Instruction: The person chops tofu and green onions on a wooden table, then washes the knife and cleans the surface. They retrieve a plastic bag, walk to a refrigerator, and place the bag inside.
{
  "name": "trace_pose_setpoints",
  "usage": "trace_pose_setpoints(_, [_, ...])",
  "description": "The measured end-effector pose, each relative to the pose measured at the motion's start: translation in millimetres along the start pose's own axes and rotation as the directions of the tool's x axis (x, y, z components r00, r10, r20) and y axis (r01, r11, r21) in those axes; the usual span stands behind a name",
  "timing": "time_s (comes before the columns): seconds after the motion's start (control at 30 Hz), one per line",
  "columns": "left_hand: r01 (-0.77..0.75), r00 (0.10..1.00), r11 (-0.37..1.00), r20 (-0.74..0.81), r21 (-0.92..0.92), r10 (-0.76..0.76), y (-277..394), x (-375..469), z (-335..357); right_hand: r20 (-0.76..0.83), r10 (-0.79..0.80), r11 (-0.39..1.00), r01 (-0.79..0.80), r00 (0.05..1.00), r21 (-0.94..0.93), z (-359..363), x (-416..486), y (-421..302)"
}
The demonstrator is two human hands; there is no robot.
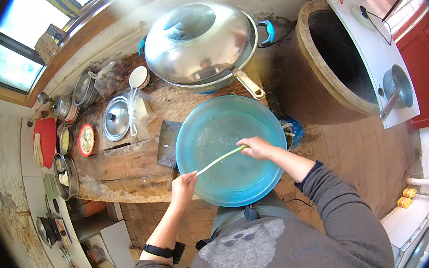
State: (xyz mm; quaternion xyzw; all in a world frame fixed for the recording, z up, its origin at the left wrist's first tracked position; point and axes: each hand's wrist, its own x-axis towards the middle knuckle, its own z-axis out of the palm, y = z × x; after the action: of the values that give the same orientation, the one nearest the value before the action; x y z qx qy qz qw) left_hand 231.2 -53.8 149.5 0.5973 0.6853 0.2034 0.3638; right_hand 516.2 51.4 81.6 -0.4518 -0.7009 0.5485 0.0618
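Observation:
A long, pale green-and-white stalk (pixel 220 159), perhaps a scallion, stretches between my hands above a large blue plastic basin (pixel 187 139). My left hand (pixel 184 189) pinches its white end near the basin's left rim. The greener end is gripped by my right hand (pixel 258 148) over the right half of the basin. Clear water (pixel 218 134) with small dark specks lies in the basin. Close by on the left, partly under the basin's rim, is a cleaver (pixel 168 143) with its handle toward me.
A lidded steel wok (pixel 199 50) stands behind the basin on the worn wooden table (pixel 132 172). Leftward are a pot lid (pixel 117 118), a white bowl (pixel 139 77) and a red-rimmed dish (pixel 86 140). A big earthenware vat (pixel 303 76) stands at the right.

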Motion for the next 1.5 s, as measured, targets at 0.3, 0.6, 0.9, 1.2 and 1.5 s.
trace_pose_setpoints(0.3, [-0.236,0.969,0.944,0.128,0.231,0.211,-14,42,78,-0.249,0.043,0.712,-0.205,0.967,-0.672,15,10,7])
trace_pose_setpoints(0.6, [0.224,0.888,0.974,0.407,0.028,-0.216,9,77,109,-0.184,-0.104,0.519,-0.105,0.978,-0.849,69,12,-7])
trace_pose_setpoints(0.9, [-0.182,0.983,0.813,0.114,0.553,0.143,-7,53,62,-0.134,-0.042,0.641,-0.076,0.99,-0.764,20,1,18])
trace_pose_setpoints(1.2, [-0.33,0.878,0.859,-0.208,0.391,0.432,25,-8,-31,-0.081,0.01,0.834,-0.053,0.997,-0.549,-7,-25,-23])
trace_pose_setpoints(1.5, [-0.334,0.765,0.866,-0.43,0.372,0.48,-78,-66,-134,-0.653,-0.32,0.884,-0.031,0.686,-0.466,50,-16,-126])
